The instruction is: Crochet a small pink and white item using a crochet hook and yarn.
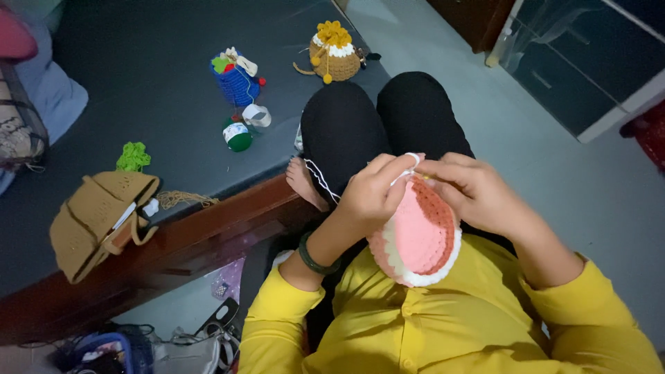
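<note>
A round pink crochet piece (419,239) with a white rim hangs over my lap, above my yellow shirt. My left hand (370,194) pinches its upper edge, and white yarn (320,179) runs from the fingers down over my black trouser leg. My right hand (474,192) grips the same upper edge from the right; a small yellow tip shows at its fingers, and whether that is a hook I cannot tell. A dark green bangle (313,260) sits on my left wrist.
A dark mattress (138,97) on a wooden frame (208,235) carries a blue crochet pouch (235,83), a yellow-and-tan crochet bag (334,54), green thread spools (238,135) and a tan crochet bag (97,218). Grey floor lies right; clutter and a bag lie bottom left.
</note>
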